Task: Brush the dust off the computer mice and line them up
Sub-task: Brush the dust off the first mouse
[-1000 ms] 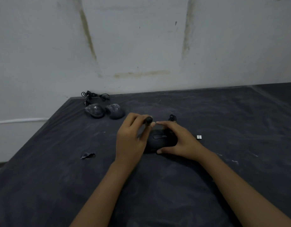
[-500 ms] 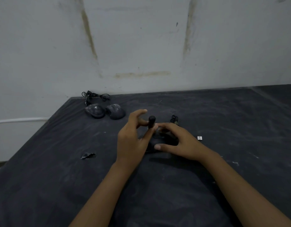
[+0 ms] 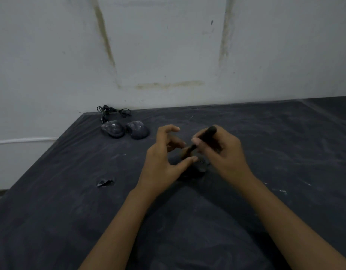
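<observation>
A black mouse (image 3: 197, 168) lies on the dark cloth-covered table (image 3: 187, 221), mostly hidden between my hands. My right hand (image 3: 224, 151) grips a small black brush (image 3: 206, 136) just above the mouse, its tip pointing down and left. My left hand (image 3: 164, 154) hovers at the mouse's left side with loosely bent fingers and holds nothing; its thumb reaches toward the mouse. Two dusty grey mice (image 3: 112, 129) (image 3: 138, 130) sit side by side at the back left.
A tangle of black cable (image 3: 113, 112) lies at the table's back left corner against the white wall. A small crumpled scrap (image 3: 105, 182) rests left of my left arm. White specks (image 3: 281, 190) dot the cloth on the right.
The brush has passed from my left hand to my right hand. My right hand has let go of the black mouse and lifted; my left hand has opened.
</observation>
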